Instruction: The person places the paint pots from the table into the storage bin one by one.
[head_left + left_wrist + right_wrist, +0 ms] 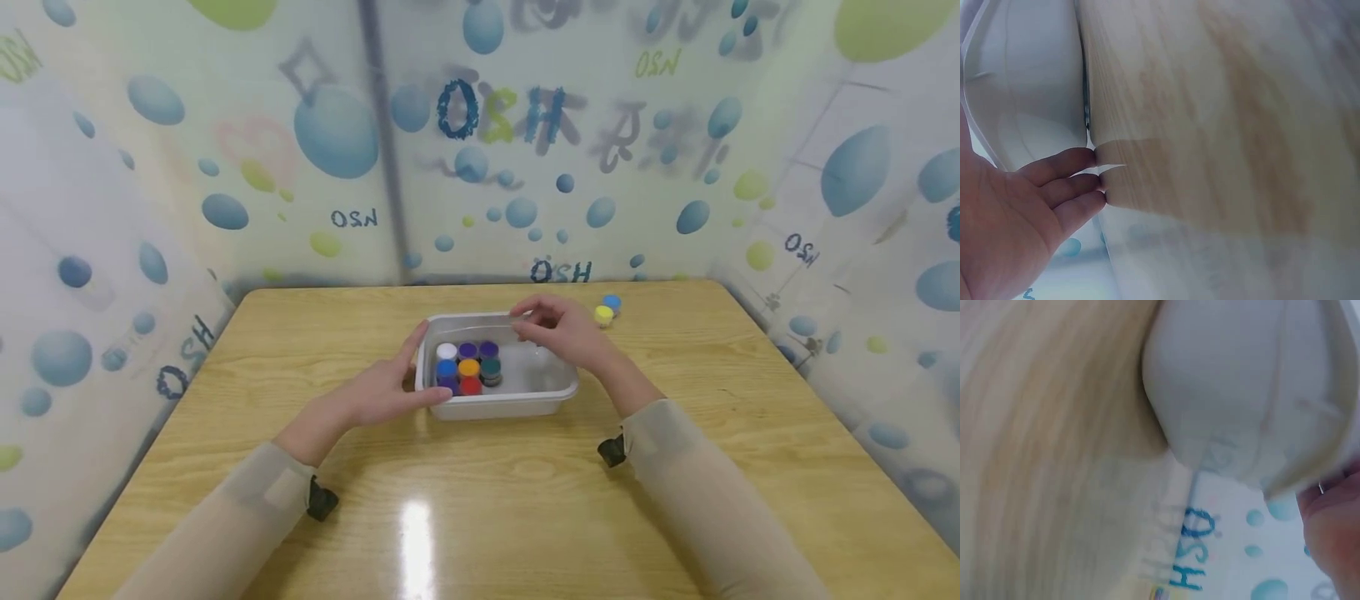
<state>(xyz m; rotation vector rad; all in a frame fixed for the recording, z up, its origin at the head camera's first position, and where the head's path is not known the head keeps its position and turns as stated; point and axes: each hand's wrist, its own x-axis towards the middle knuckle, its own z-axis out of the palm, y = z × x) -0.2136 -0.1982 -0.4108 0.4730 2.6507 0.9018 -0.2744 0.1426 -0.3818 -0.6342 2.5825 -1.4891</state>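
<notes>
A white plastic bin (498, 408) holds several small paint pots in its left half, among them a white-lidded pot (446, 352), an orange-lidded pot (468, 367), a dark green-lidded pot (491, 370) and a red-lidded pot (470, 386). My left hand (386, 390) spans the bin's left end, thumb on the front rim and forefinger along the back corner. Its other fingers (1063, 187) touch the tabletop beside the bin in the left wrist view. Over the bin's back right part is my right hand (558, 333), fingers loosely bent and thumb apart, nothing visible between them.
Beyond the bin's right end, a yellow-lidded pot (603, 315) and a blue-lidded pot (612, 303) stand together on the wooden table (675, 367). Patterned panels (480, 208) enclose the table at the back and sides. Each wrist carries a small black camera (321, 500).
</notes>
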